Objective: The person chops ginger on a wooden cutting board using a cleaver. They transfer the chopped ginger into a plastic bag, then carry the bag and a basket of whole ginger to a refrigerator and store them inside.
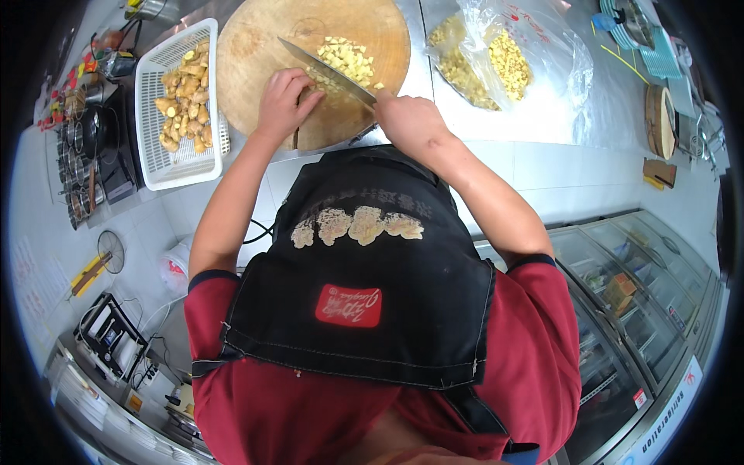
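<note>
My right hand (411, 123) grips the handle of a cleaver-like kitchen knife (332, 74). Its blade slants across a round wooden chopping block (250, 35), tip towards the upper left. Diced ginger (349, 58) lies in a loose heap just beyond the blade. On the near side of the steel, finer wet bits (325, 83) spread over the wood. My left hand (289, 100) rests on the block left of the blade, fingers bent and thumb apart, close to those bits. Nothing held shows in it, though its palm is hidden.
Left of the block stands a white plastic basket (152, 148) with whole ginger roots (189, 96). To the right, a clear plastic bag (479, 52) holds chopped ginger (509, 65) on the steel worktop (552, 116). A glass-doored refrigerator (633, 290) stands behind on the right.
</note>
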Demonstrator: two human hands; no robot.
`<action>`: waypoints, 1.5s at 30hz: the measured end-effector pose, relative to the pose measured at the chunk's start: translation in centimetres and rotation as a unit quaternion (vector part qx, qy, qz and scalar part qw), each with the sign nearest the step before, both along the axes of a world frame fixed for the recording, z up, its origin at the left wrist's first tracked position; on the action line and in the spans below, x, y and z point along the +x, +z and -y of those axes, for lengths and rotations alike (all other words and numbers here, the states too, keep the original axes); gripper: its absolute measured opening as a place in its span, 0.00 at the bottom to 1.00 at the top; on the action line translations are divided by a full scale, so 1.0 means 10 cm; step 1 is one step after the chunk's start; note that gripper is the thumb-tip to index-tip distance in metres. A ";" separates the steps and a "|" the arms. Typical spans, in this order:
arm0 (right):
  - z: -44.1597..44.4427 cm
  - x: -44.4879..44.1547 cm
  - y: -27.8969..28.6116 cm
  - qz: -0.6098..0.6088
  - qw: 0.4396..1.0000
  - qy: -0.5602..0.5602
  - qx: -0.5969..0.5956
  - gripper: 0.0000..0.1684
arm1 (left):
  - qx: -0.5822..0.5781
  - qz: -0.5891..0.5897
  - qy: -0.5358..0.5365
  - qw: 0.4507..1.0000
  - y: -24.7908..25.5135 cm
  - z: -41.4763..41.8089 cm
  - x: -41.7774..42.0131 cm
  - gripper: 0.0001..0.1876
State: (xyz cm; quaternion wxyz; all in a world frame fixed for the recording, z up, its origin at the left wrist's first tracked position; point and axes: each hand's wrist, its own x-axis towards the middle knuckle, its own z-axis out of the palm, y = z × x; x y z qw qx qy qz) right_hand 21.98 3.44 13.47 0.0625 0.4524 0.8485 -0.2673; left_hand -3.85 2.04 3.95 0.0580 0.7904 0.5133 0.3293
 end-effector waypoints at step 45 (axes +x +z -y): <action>0.18 1.55 -0.57 -0.392 0.774 -0.393 -0.304 0.07 | -0.141 -0.114 0.020 0.983 -0.41 -0.90 0.09 0.34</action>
